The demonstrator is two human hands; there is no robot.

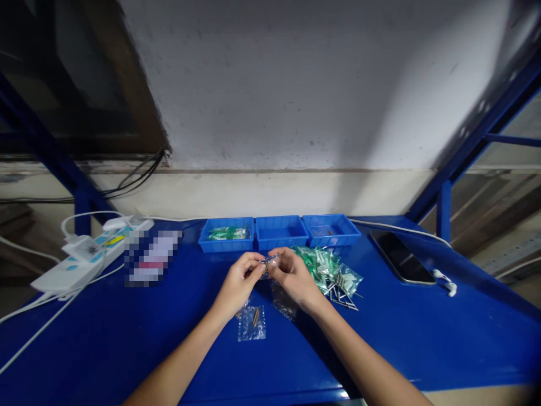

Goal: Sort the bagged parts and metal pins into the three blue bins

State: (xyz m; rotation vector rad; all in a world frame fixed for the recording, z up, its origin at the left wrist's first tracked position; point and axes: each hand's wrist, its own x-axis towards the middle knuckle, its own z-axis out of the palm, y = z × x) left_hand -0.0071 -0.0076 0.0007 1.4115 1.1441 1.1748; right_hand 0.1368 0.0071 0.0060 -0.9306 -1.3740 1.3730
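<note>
Power strip (96,264) well left of the middle bin (282,243). Left bin (226,246), green-tinted packets inside, just beside the middle bin. Left hand (239,285) in front of the middle bin, slightly left: thumb and fingers pinching a small clear bag (274,260), contents hard to make out. Flat bag (249,331) with brass-coloured pieces lies nearer the wearer than the middle bin. Right hand (296,280), in front of the middle bin, pinches the same small clear bag. Green packet heap (321,265), loose metal rods (344,303) at its edge, front-right of the middle bin. Phone (401,256) well right of it.
</note>
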